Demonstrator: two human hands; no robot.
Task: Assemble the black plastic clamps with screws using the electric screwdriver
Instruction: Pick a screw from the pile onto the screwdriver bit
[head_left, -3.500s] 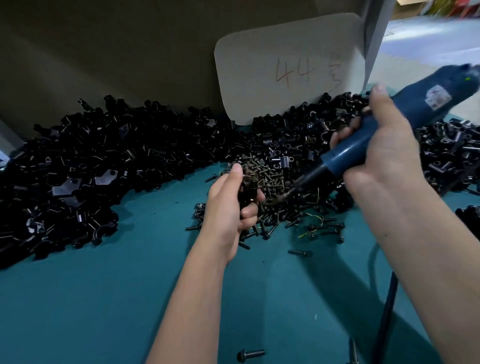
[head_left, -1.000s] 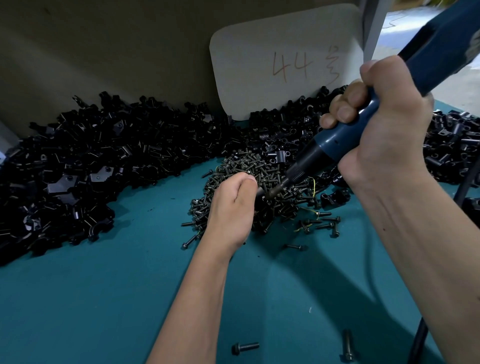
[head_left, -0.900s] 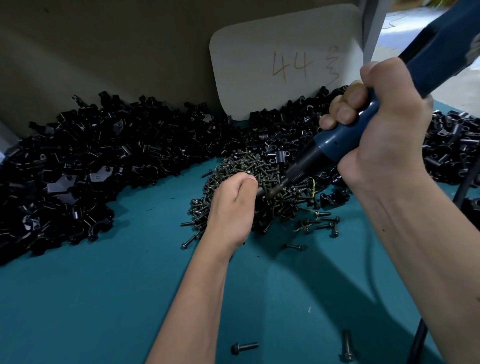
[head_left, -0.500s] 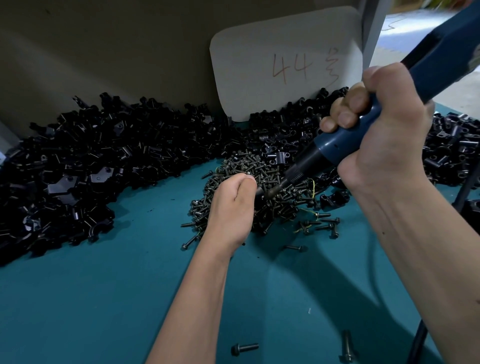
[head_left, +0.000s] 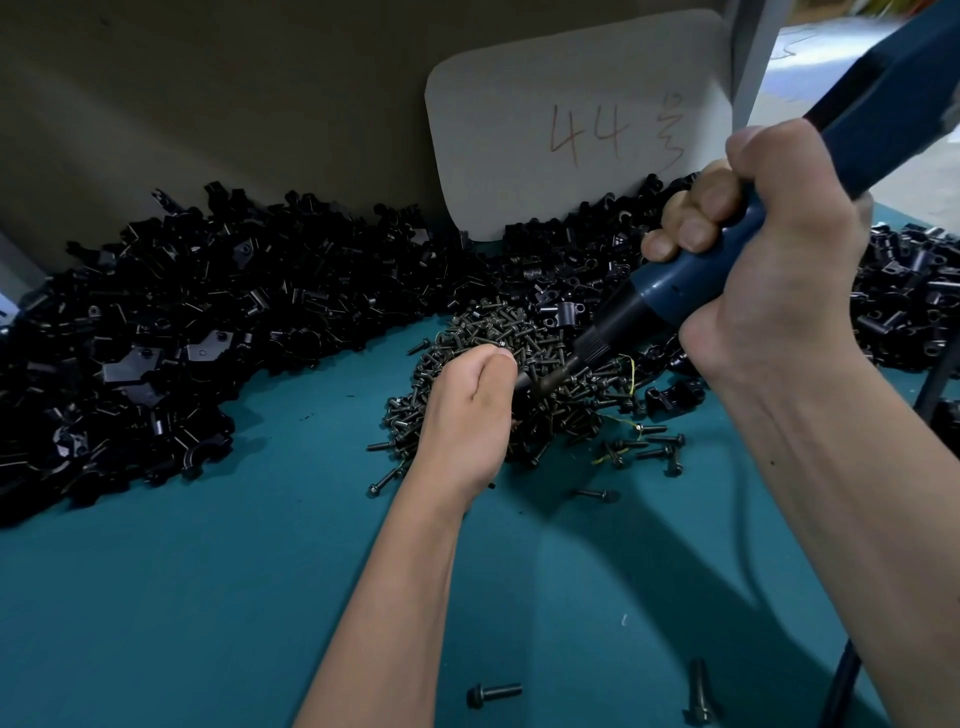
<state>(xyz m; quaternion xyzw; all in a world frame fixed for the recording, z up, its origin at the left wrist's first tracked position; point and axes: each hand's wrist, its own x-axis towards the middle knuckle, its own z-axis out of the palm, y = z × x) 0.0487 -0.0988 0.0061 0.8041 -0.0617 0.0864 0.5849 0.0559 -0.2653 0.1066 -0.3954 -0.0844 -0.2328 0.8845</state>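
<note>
My left hand (head_left: 467, 410) is closed around a black plastic clamp that is almost wholly hidden in the fist, over a pile of small dark screws (head_left: 524, 358). My right hand (head_left: 769, 270) grips the blue electric screwdriver (head_left: 691, 291), tilted down to the left. Its bit tip (head_left: 545, 384) meets the clamp right beside my left thumb. A long heap of black plastic clamps (head_left: 208, 332) curves along the back of the teal table.
A grey card marked "44" (head_left: 576, 124) leans on the back wall. More clamps (head_left: 914, 301) lie at the right. Loose screws (head_left: 493, 693) rest near the front edge, others (head_left: 644, 447) right of the pile. The screwdriver's cable (head_left: 841, 686) runs down at the lower right.
Since 3.5 s ago my right hand swung the screwdriver steeper and brought its bit onto the clamp in my left hand. Over the last second both hands stay nearly still.
</note>
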